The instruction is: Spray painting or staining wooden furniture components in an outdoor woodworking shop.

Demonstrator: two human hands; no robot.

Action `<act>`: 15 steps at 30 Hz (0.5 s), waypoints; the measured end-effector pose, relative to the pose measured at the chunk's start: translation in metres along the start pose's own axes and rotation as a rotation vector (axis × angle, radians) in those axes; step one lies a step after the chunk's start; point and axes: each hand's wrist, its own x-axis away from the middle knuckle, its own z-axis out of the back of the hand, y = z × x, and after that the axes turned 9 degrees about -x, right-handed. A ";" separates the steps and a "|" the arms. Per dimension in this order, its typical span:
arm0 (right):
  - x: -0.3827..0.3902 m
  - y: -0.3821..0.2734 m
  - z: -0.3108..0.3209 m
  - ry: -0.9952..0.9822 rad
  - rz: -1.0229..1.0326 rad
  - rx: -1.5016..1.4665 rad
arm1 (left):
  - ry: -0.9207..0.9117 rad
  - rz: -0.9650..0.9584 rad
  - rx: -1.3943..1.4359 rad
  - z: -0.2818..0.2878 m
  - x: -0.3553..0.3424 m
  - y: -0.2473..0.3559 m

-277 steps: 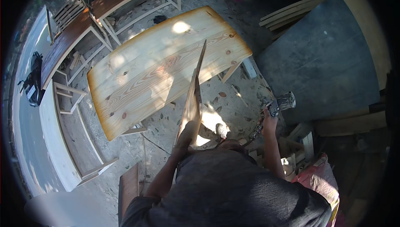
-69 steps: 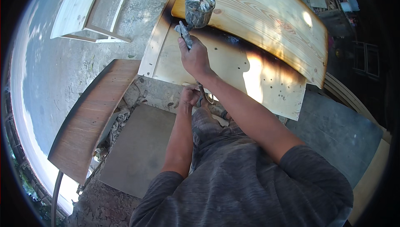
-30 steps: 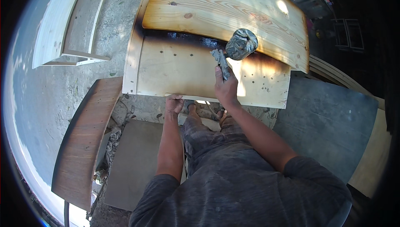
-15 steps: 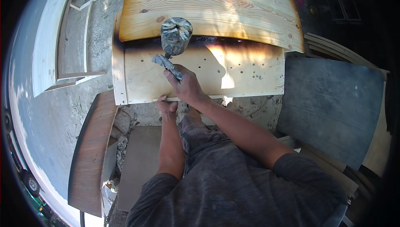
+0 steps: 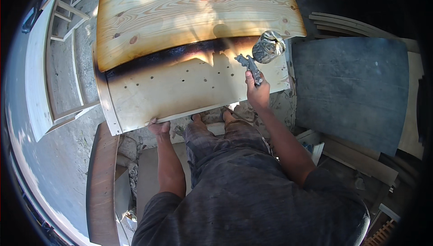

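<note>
My right hand (image 5: 258,95) is closed round the handle of a paint spray gun (image 5: 252,69). The gun's paint-smeared cup (image 5: 269,47) sits over the right part of a pale wooden panel (image 5: 171,95) dotted with dark spots. At the panel's near edge, my left hand (image 5: 159,127) grips the rim, its fingers partly hidden. Behind lies a knotty pine panel (image 5: 194,16) with brown-shaded borders. Between the two runs a dark, glossy stained band (image 5: 153,58), fading to bare wood toward the right.
Pale wooden frames (image 5: 39,88) stand at the far left. A curved brown board (image 5: 101,187) leans near my left side. On the right is a large dark grey panel (image 5: 352,92), with stacked strips (image 5: 345,25) behind it. Planks (image 5: 361,158) lie at the lower right.
My right hand has carried the spray gun to the right along the panel. My left hand still holds the near edge. The whole view has shifted and turned.
</note>
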 end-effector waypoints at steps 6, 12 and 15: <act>-0.029 0.029 0.065 0.173 0.128 0.029 | 0.046 -0.022 -0.020 0.005 -0.004 0.018; -0.045 0.070 0.094 0.264 0.136 0.112 | 0.160 -0.091 -0.083 0.004 -0.020 0.016; -0.053 0.083 0.111 0.348 0.160 -0.006 | 0.184 -0.080 -0.090 0.019 -0.033 0.024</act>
